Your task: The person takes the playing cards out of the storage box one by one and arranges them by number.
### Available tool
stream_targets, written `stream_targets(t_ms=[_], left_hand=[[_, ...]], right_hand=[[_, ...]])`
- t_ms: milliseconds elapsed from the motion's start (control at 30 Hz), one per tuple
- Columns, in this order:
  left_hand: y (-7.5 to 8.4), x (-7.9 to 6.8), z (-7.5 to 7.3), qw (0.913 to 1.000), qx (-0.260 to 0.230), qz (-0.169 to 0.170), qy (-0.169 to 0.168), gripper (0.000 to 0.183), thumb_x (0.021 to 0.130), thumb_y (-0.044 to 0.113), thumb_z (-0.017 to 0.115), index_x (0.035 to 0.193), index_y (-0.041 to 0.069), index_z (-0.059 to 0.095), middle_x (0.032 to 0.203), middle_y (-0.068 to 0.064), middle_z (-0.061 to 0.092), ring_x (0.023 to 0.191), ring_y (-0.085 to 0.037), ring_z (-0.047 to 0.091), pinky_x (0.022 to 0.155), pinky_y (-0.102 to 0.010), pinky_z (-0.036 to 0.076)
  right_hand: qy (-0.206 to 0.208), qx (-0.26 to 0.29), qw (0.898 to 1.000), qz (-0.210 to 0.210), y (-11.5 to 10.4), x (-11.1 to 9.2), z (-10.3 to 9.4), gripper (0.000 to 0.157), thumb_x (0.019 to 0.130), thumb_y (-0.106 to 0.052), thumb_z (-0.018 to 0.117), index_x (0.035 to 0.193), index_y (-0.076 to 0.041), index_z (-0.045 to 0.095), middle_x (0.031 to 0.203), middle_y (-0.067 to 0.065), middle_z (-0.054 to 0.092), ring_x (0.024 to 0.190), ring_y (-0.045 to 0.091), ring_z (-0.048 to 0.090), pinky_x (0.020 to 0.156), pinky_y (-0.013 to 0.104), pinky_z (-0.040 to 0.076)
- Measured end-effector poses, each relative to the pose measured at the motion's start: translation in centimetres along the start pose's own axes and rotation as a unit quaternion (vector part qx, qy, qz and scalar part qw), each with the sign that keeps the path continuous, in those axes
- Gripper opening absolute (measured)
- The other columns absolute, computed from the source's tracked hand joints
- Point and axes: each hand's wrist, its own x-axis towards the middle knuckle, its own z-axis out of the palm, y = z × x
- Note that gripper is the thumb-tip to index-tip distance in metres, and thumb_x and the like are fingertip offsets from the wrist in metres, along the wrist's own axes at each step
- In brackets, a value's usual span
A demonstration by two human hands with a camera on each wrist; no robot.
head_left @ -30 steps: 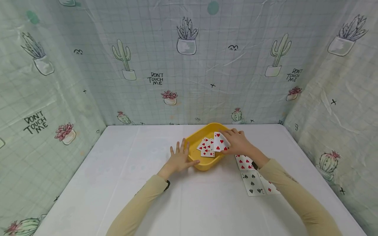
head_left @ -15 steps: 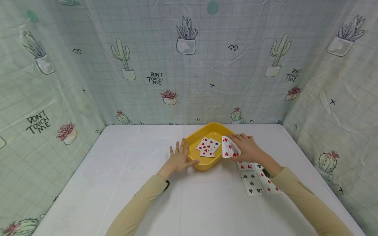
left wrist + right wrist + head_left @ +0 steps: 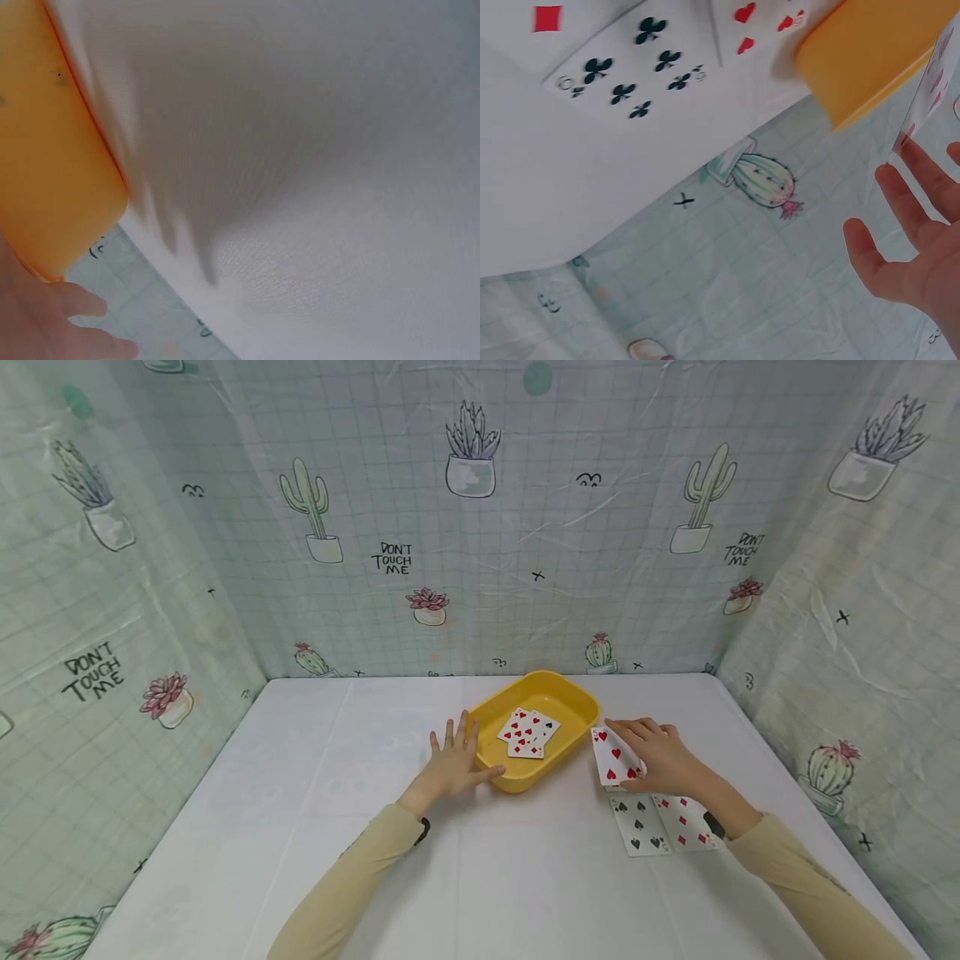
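Observation:
My right hand (image 3: 663, 764) pinches a hearts playing card (image 3: 613, 760) by its edge, tilted up, just right of the yellow tray (image 3: 576, 703). In the right wrist view the held card (image 3: 930, 86) shows nearly edge-on at the fingertips. From above it overlaps the back-left card of a group on the table. That group has a spades card (image 3: 637, 828), a diamonds card (image 3: 681, 818), a clubs card (image 3: 634, 71) and a hearts card (image 3: 759, 26). With fingers spread, my left hand (image 3: 444, 777) rests against the tray's left side.
Several overlapping playing cards (image 3: 528, 732), hearts on top, lie inside the tray. The table's white cover (image 3: 360, 860) reaches back to a curtain (image 3: 525, 527) printed with cacti, which also hangs at both sides.
My right hand has carried the hearts card out of the tray, rightward and toward me, over the cards on the table. The left hand has stayed at the tray.

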Motion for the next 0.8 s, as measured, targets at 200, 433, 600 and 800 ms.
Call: stream_targets(t_ms=[200,433,600,800], left_hand=[[0.0,0.0,0.1,1.0000,0.005,-0.003,0.000,0.100,0.077,0.075,0.033,0.144,0.008,0.000,0.150,-0.015,-0.009,0.135,-0.044,0.003,0.102,-0.065,0.006],[0.0,0.0,-0.1,1.0000,0.002,-0.003,-0.002,0.101,0.077,0.075,0.033,0.144,0.007,0.000,0.150,-0.015,-0.010,0.135,-0.044,0.003,0.102,-0.065,0.007],[0.0,-0.1,-0.1,1.0000,0.001,0.000,-0.005,0.101,0.077,0.075,0.031,0.144,0.007,0.000,0.150,-0.015,-0.011,0.135,-0.043,0.001,0.102,-0.065,0.007],[-0.1,0.0,-0.1,1.0000,0.000,0.001,-0.006,0.100,0.077,0.075,0.032,0.144,0.007,0.001,0.150,-0.016,-0.011,0.135,-0.043,-0.002,0.102,-0.065,0.006]], right_hand=[[-0.009,0.011,1.000,0.000,1.3,-2.0,0.3,0.092,0.063,-0.028,0.079,0.139,-0.010,0.030,0.135,0.011,0.039,0.119,0.030,0.032,0.087,0.055,0.026],[0.012,0.009,1.000,0.001,2.6,-4.3,0.6,0.091,0.061,-0.024,0.080,0.137,-0.007,0.033,0.132,0.014,0.041,0.114,0.031,0.035,0.081,0.049,0.028],[0.017,0.014,1.000,0.011,3.4,-5.7,0.6,0.091,0.060,-0.021,0.080,0.136,-0.005,0.033,0.131,0.015,0.041,0.115,0.032,0.035,0.080,0.050,0.029],[0.006,0.008,0.999,0.035,4.4,-7.4,0.4,0.091,0.061,-0.021,0.079,0.136,-0.002,0.032,0.131,0.018,0.040,0.116,0.035,0.034,0.082,0.053,0.029]])
